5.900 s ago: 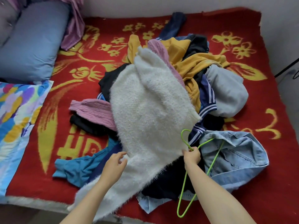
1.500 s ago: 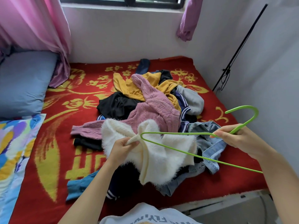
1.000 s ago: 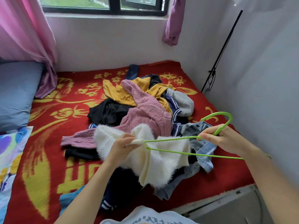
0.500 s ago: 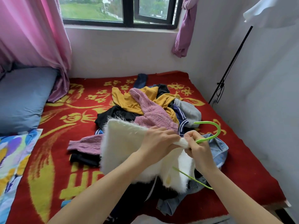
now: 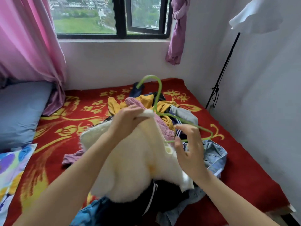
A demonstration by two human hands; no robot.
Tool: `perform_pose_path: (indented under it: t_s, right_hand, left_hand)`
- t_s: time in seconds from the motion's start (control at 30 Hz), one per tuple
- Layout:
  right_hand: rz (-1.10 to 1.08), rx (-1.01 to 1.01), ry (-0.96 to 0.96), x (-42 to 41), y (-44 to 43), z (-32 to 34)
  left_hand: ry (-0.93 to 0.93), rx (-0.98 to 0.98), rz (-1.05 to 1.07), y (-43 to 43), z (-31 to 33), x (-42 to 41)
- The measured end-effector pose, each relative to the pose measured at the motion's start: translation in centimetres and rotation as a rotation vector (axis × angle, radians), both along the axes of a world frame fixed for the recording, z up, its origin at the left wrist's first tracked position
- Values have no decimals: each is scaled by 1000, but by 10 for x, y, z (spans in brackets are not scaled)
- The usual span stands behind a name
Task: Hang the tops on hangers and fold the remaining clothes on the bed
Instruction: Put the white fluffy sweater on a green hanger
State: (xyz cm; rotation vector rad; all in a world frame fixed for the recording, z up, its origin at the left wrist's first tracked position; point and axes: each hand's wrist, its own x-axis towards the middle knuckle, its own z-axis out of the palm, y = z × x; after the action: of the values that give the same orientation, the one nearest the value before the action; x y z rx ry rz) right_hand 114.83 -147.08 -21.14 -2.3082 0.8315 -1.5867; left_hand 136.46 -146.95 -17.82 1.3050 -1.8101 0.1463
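Note:
I hold a white fluffy sweater [image 5: 135, 160] up over the bed [image 5: 244, 163]. My left hand [image 5: 128, 119] grips the sweater at its top edge, beside the neck of a green hanger [image 5: 158, 88]. The hanger's hook stands upright and its left arm is hidden inside the sweater, while its right arm sticks out bare. My right hand [image 5: 189, 149] hovers at that bare arm with fingers spread, holding nothing. Behind lies the clothes pile: a pink knit sweater [image 5: 162, 126], a yellow top [image 5: 146, 100], a denim jacket [image 5: 215, 155] and a black striped garment [image 5: 154, 203].
A blue pillow [image 5: 21, 111] and a colourful quilt [image 5: 11, 170] lie at the left. A pink curtain [image 5: 29, 46] hangs beside the window. A black stand [image 5: 225, 67] leans along the right wall, with a white garment [image 5: 255, 17] above it.
The hanger has turned hook-up and gone further into the sweater. My right hand has let go of the hanger's neck and moved down to its right arm. My left hand has shifted up to the sweater's top edge.

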Motion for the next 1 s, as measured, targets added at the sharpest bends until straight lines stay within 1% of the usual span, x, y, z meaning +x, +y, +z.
perform_pose_path:
  t_s: [0.03,0.07,0.2,0.27,0.33,0.37,0.43,0.53,0.63,0.7,0.83,0.9,0.93,1.0]
  right_hand:
    - [39,-53,-37,-1,2,-8]
    - [84,-58,-32,0,2,-17]
    - [158,120,90,11,-9,-43]
    - [152,143,142,18,-17,-52]
    - [98,128,244,21,-25,-59]
    - [59,76,313,19,-31,-63]
    - [-5,-107,413,3,-46,-71]
    - [-7,-321,386,-37,-70,-67]
    - [-27,-483,430,-60,-84,-50]
    - [-43,-570,499,-62,-91,-39]
    - [-74,-748,592,-61,-95,-17]
    - [-45,-758,603,-57,-93,-9]
    - [-26,-728,584,-53,-93,-4]
    - [24,-603,497,-39,-93,8]
  left_hand:
    - [60,6,16,0,7,7]
    - [105,12,33,2,12,13]
    - [172,52,73,9,15,20]
    - [176,55,76,11,13,21]
    - [200,56,111,14,16,22]
    - [229,53,130,17,18,25]
    - [285,20,135,27,18,36]
    - [316,-7,116,56,6,59]
    - [215,-26,129,76,-18,74]
    - [134,3,133,81,-24,77]
    - [-61,-20,131,86,-32,88]
    - [-125,-35,104,85,-30,92]
    - [-161,-51,99,81,-29,92]
    - [-219,-74,107,75,-29,88]
